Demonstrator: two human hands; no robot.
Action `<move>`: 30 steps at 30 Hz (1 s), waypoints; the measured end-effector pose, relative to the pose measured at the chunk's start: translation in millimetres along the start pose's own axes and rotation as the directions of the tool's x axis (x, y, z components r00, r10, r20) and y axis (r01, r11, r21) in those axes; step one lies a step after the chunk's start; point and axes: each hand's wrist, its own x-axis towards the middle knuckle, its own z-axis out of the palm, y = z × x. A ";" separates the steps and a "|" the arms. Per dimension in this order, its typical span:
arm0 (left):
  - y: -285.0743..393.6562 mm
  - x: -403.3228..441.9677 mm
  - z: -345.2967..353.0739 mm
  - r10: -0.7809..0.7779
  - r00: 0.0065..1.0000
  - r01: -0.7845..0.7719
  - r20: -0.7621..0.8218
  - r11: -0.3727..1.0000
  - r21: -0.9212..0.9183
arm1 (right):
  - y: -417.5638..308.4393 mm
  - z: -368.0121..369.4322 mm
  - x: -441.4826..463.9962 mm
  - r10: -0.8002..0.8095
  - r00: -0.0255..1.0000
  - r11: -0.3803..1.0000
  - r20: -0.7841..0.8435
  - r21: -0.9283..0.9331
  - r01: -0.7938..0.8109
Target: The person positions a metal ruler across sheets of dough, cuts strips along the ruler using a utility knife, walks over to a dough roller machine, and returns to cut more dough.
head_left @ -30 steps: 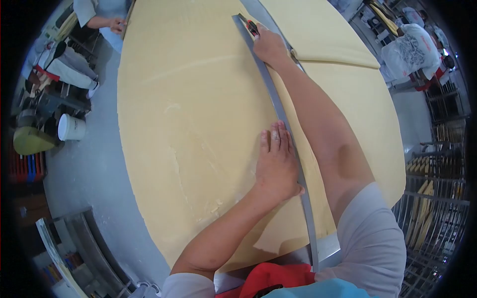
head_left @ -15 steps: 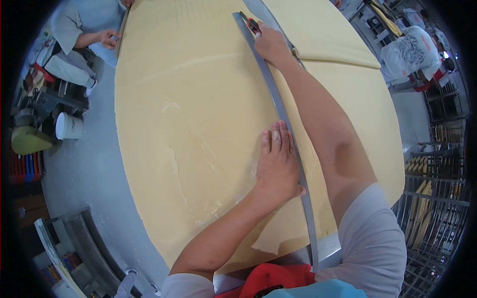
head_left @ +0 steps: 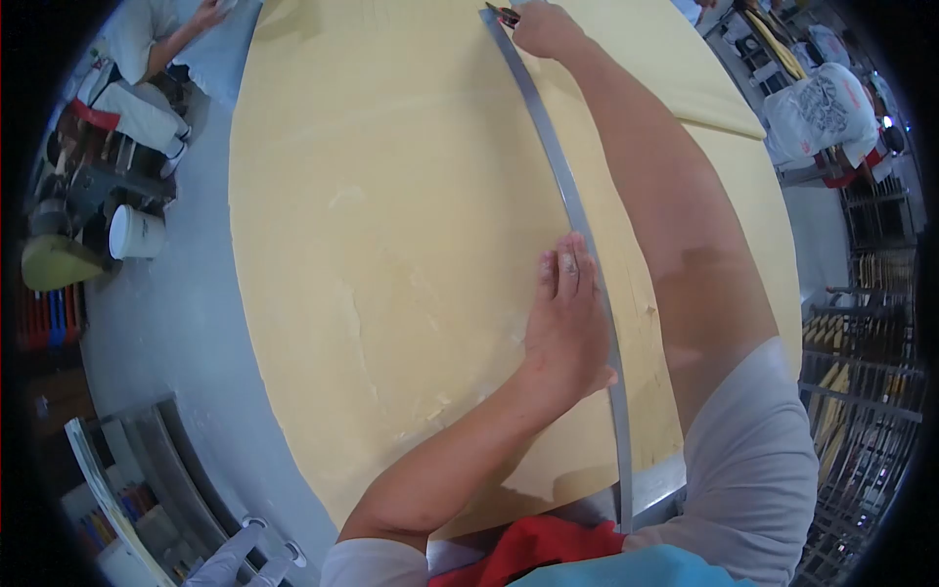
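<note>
A large pale-yellow sheet of dough (head_left: pixel 391 196) covers the table. Across it runs a long metal straightedge (head_left: pixel 555 152), from near my body to the far end. My left hand (head_left: pixel 567 323) lies flat on the dough with fingers stretched out, its side against the straightedge and its thumb reaching over it. At the far end, my right hand (head_left: pixel 550 31) is closed around a black-and-red utility knife (head_left: pixel 506 16), held beside the straightedge's tip. The blade's contact with the dough cannot be made out.
A folded layer of dough (head_left: pixel 709 93) lies at the right. Another person's arm (head_left: pixel 176 44) is at the upper left, above a white bucket (head_left: pixel 137 233) on the floor. Metal racks (head_left: pixel 866 391) stand at the right, and a plastic-covered bundle (head_left: pixel 822 112) sits at the upper right.
My right hand and the knife appear farther up in the view. The straightedge and my left hand have shifted slightly right. The other person's hand has moved up.
</note>
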 end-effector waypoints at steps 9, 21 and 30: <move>2.3 -1.8 0.5 -0.029 1.000 0.029 -0.010 0.998 0.047 | -4.3 -34.6 -64.8 0.112 0.960 0.989 0.256 0.061 -0.132; 19.2 -5.5 -4.5 -0.060 0.998 0.062 -0.025 0.994 0.092 | -0.2 -64.5 -347.5 0.035 0.978 0.992 0.207 0.111 -0.059; 13.9 17.8 7.8 -0.140 0.989 0.149 -0.049 0.941 0.304 | -27.9 -106.8 -585.1 0.208 0.911 0.935 0.357 0.203 -0.292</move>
